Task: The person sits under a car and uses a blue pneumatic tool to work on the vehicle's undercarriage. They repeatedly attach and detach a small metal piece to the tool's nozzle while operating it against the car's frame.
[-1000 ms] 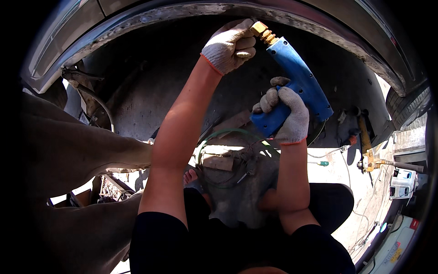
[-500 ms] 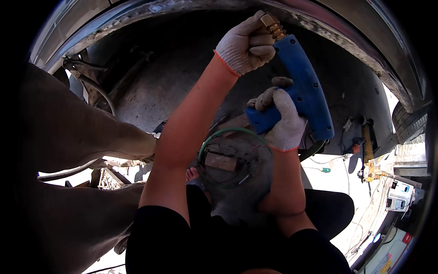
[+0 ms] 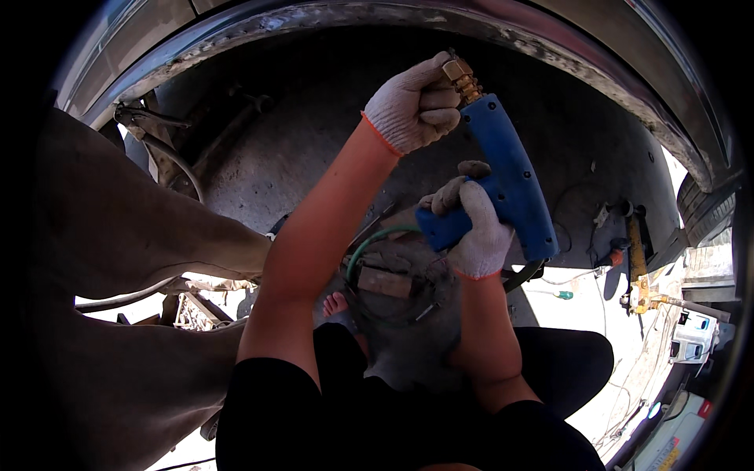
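My right hand (image 3: 477,228), in a white knit glove, is wrapped round the handle of a blue pistol-shaped welding gun (image 3: 510,173). The gun points up and away, tilted a little left, and a dark cable leaves its rear end. At its front is a brass tip (image 3: 462,80) with a hex nut. My left hand (image 3: 416,102), gloved too, is closed with its fingers curled right beside this tip, index finger and thumb at its end. Whatever small thing they may pinch there is hidden.
A car body edge (image 3: 377,20) arches across the top. On the dusty floor between my knees lie a green hose (image 3: 369,245) and a brick-like block (image 3: 385,282). At left another person's trouser legs (image 3: 149,235) stand close. A yellow jack-like tool (image 3: 638,267) lies at right.
Both hands and the welding gun have come down a little and slightly left, nearer to me. My grip on the handle is the same, and the left hand stays at the brass tip.
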`<state>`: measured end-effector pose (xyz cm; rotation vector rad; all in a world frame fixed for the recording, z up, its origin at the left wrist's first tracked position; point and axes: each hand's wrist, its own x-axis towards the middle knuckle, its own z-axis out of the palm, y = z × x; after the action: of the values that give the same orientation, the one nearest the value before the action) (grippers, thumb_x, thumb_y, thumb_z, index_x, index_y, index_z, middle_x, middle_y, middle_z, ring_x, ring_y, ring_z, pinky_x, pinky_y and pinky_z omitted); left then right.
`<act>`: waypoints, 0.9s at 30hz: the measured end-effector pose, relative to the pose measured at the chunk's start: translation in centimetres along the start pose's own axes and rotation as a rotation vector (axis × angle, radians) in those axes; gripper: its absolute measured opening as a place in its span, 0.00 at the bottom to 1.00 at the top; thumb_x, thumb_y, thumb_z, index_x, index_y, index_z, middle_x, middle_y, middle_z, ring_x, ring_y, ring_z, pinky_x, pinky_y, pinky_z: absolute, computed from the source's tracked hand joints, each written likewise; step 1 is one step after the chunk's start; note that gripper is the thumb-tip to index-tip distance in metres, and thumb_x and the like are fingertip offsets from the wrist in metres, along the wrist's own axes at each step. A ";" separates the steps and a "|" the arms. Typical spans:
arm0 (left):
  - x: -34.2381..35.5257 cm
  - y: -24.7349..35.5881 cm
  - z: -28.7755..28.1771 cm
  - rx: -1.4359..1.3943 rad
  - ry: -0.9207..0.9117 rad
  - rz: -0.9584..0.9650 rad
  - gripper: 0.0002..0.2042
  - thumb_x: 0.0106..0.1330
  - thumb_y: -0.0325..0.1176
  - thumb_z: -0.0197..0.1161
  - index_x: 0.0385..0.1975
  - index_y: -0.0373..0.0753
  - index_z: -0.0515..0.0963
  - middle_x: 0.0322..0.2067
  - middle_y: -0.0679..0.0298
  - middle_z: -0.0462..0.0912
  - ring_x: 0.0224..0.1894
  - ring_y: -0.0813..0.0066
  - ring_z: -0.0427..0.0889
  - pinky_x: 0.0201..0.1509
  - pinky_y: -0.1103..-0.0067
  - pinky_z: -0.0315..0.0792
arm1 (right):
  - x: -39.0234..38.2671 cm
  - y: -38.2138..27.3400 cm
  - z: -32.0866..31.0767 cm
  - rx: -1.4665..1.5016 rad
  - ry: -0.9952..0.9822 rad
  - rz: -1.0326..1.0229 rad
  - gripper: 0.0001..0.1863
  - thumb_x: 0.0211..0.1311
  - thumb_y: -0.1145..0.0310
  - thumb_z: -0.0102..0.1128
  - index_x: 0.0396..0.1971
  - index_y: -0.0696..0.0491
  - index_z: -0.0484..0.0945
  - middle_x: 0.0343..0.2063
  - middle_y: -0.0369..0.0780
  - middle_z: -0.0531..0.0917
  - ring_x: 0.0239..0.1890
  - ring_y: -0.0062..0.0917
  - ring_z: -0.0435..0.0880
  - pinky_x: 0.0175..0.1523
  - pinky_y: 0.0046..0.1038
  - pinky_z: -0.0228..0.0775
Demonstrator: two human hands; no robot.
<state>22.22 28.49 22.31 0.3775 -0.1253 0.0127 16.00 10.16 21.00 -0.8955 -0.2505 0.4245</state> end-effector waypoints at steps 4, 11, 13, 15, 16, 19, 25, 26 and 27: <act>0.1 0.5 -0.2 0.001 -0.022 0.018 0.08 0.76 0.37 0.58 0.36 0.41 0.79 0.18 0.76 0.66 0.14 0.92 0.52 0.14 0.91 0.47 | 0.2 0.4 0.7 -0.017 0.001 -0.025 0.15 0.64 0.73 0.56 0.50 0.57 0.72 0.23 0.38 0.77 0.28 0.25 0.78 0.43 0.37 0.75; 1.3 1.4 0.7 -0.035 -0.054 0.020 0.10 0.76 0.38 0.57 0.37 0.38 0.79 0.17 0.75 0.65 0.14 0.90 0.52 0.15 0.91 0.49 | 1.3 0.1 1.4 0.095 -0.045 -0.041 0.13 0.67 0.72 0.59 0.49 0.59 0.75 0.26 0.40 0.81 0.30 0.24 0.81 0.45 0.35 0.79; 1.5 1.7 0.9 -0.027 -0.027 0.037 0.11 0.76 0.38 0.57 0.37 0.37 0.79 0.17 0.75 0.64 0.14 0.90 0.52 0.14 0.91 0.49 | 1.7 0.1 1.4 0.085 -0.056 -0.047 0.13 0.67 0.72 0.59 0.49 0.59 0.75 0.27 0.40 0.81 0.30 0.24 0.81 0.45 0.35 0.79; 1.6 1.8 1.1 -0.036 -0.018 0.045 0.11 0.76 0.38 0.57 0.38 0.36 0.79 0.16 0.75 0.63 0.14 0.90 0.52 0.14 0.91 0.50 | 1.9 0.1 1.6 0.089 -0.056 -0.040 0.13 0.67 0.72 0.60 0.49 0.59 0.75 0.27 0.40 0.81 0.30 0.24 0.81 0.45 0.35 0.80; 1.7 1.8 1.2 -0.049 -0.022 0.045 0.11 0.76 0.39 0.57 0.38 0.36 0.79 0.16 0.75 0.63 0.14 0.90 0.52 0.14 0.91 0.50 | 2.0 0.0 1.6 0.092 -0.056 -0.036 0.14 0.67 0.72 0.60 0.49 0.59 0.75 0.27 0.40 0.81 0.30 0.24 0.81 0.45 0.35 0.80; 1.9 2.2 1.4 -0.055 -0.011 0.022 0.12 0.77 0.41 0.56 0.35 0.39 0.77 0.15 0.77 0.58 0.14 0.89 0.51 0.15 0.89 0.51 | 2.1 0.1 1.7 0.061 -0.025 -0.045 0.14 0.67 0.72 0.61 0.50 0.59 0.75 0.26 0.40 0.81 0.29 0.24 0.81 0.44 0.35 0.80; 2.4 2.3 1.1 -0.058 0.027 0.005 0.12 0.77 0.40 0.55 0.33 0.41 0.75 0.14 0.77 0.57 0.14 0.89 0.51 0.15 0.89 0.52 | 2.1 0.3 2.0 0.067 -0.036 -0.082 0.13 0.67 0.73 0.59 0.49 0.59 0.76 0.26 0.40 0.81 0.29 0.24 0.81 0.44 0.35 0.80; 2.3 2.3 1.2 -0.055 0.029 0.003 0.11 0.77 0.40 0.55 0.33 0.41 0.75 0.14 0.77 0.57 0.14 0.89 0.51 0.15 0.89 0.52 | 2.0 0.3 2.0 0.069 -0.031 -0.078 0.13 0.67 0.73 0.59 0.49 0.59 0.76 0.26 0.40 0.81 0.29 0.24 0.81 0.44 0.35 0.80; 2.3 2.3 1.2 -0.053 0.014 0.008 0.11 0.77 0.39 0.55 0.33 0.42 0.75 0.14 0.77 0.57 0.14 0.90 0.51 0.15 0.89 0.52 | 2.0 0.3 2.1 0.071 -0.026 -0.074 0.13 0.67 0.73 0.59 0.49 0.59 0.76 0.26 0.40 0.81 0.29 0.24 0.81 0.44 0.35 0.80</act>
<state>24.23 30.18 24.57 0.3236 -0.1129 0.0197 16.86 12.71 22.10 -0.8094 -0.2899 0.3740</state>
